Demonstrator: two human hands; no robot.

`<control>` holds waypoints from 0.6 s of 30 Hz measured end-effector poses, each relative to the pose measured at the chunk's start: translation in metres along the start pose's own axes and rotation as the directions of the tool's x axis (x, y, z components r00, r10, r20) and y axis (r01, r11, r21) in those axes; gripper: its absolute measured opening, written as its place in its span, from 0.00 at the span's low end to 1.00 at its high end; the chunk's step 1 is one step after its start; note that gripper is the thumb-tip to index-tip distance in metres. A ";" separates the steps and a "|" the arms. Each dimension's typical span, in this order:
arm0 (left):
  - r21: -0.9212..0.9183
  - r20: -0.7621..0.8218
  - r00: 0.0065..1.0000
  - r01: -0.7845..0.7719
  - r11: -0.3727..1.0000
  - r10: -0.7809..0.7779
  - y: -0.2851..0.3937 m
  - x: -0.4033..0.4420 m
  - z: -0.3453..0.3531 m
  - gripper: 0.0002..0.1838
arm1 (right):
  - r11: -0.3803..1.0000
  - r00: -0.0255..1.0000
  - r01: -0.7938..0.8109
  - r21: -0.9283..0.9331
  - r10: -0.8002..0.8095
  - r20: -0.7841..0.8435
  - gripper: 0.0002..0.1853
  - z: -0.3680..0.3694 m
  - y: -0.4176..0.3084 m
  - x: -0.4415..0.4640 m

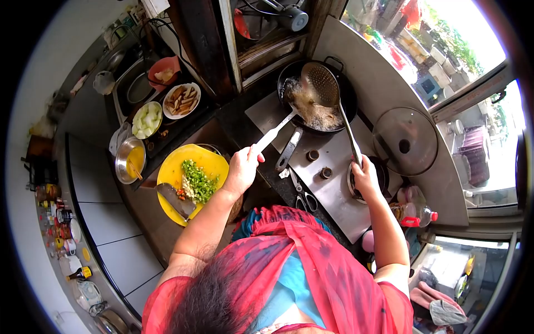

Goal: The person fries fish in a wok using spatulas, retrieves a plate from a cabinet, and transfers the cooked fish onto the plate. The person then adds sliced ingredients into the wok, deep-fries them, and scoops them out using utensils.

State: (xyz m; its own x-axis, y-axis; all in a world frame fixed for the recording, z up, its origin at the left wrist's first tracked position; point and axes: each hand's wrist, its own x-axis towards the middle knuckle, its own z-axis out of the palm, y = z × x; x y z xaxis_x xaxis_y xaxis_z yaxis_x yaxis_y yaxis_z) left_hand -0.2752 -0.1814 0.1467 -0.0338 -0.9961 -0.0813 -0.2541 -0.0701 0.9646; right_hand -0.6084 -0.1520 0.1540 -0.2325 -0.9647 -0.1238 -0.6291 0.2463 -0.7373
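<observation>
At my far left sits a steel bowl (120,161) of yellow liquid with chopsticks (133,169) leaning in it, and just beyond it the pale green pieces (147,119). The white plate (181,116) beside them bears brownish strips. Nearer me, a cleaver (174,201) lies on the yellow board (216,158), next to my chopped greens (199,182). My left hand (243,168) is closed round the spatula's (271,133) white handle, its far end in the wok (349,106). Scissors (305,201) lie on the near side of the stove. In the wok, pale froth (320,117) bubbles under the skimmer (321,82), which I hold tilted over it. My right hand (365,175) is wrapped round the skimmer's long handle, fingers curled. To its right stand a glass lid (405,125), leaning against the wall, and a red-capped bottle (418,215).
</observation>
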 end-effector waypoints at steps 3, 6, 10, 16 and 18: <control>0.005 -0.001 1.000 -0.006 1.000 0.006 0.001 -0.002 -0.001 0.23 | 0.997 0.998 0.056 -0.051 -0.058 -0.029 0.13 0.001 0.008 -0.004; -0.003 -0.005 1.000 -0.001 1.000 0.001 -0.001 -0.002 0.000 0.23 | 0.965 0.976 0.170 -0.198 -0.192 -0.098 0.15 0.000 0.012 -0.003; -0.027 -0.007 1.000 0.014 1.000 -0.014 -0.001 -0.001 0.003 0.22 | 0.949 0.978 0.098 -0.301 -0.148 -0.149 0.16 -0.006 0.002 -0.004; -0.036 -0.016 1.000 -0.007 0.999 0.007 -0.009 0.001 0.013 0.22 | 0.945 0.970 0.164 -0.283 -0.207 -0.129 0.17 -0.005 0.010 0.009; -0.034 -0.020 1.000 0.006 0.999 -0.006 -0.013 0.003 0.015 0.22 | 0.938 0.970 0.151 -0.311 -0.201 -0.134 0.17 0.001 0.013 0.015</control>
State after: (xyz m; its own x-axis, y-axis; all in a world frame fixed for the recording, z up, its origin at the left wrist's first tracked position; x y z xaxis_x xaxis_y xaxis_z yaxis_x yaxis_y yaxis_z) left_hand -0.2867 -0.1827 0.1302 -0.0130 -0.9965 -0.0825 -0.2214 -0.0776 0.9721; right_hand -0.6187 -0.1632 0.1419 -0.1989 -0.9730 0.1172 -0.8562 0.1143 -0.5038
